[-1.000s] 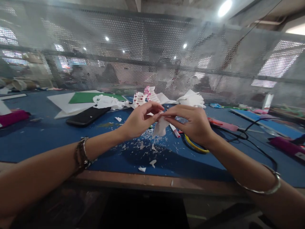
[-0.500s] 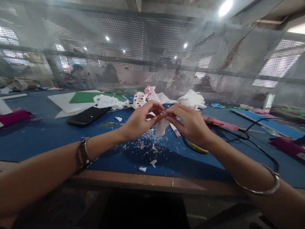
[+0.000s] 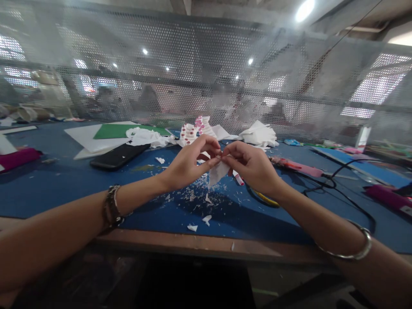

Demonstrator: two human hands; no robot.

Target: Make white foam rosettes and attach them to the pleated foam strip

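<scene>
A small thin white piece (image 3: 218, 172), like paper or cloth, hangs from my fingertips above the blue table mat (image 3: 135, 214). My left hand (image 3: 193, 162) pinches its upper edge between thumb and fingers. Against it, the fingertips of my right hand (image 3: 252, 165) press on the same edge from the right. Whatever lies right between the fingertips is too small to make out. Below, white scraps (image 3: 207, 219) and fine shreds are scattered over the mat. Partly behind my right hand lies a white and red marker (image 3: 238, 178).
A black phone (image 3: 119, 156) lies left, beside white and green sheets (image 3: 124, 132). White piles (image 3: 259, 134) and pieces with pink dots (image 3: 188, 134) sit at the back. Right are a pink-handled tool (image 3: 301, 167) with a black cord and a yellow loop (image 3: 265, 198). A mesh screen (image 3: 193, 64) stands behind.
My right hand has shifted slightly left and its fingers have curled more at the white piece's edge. The white piece has turned a little. My left hand has stayed nearly still.
</scene>
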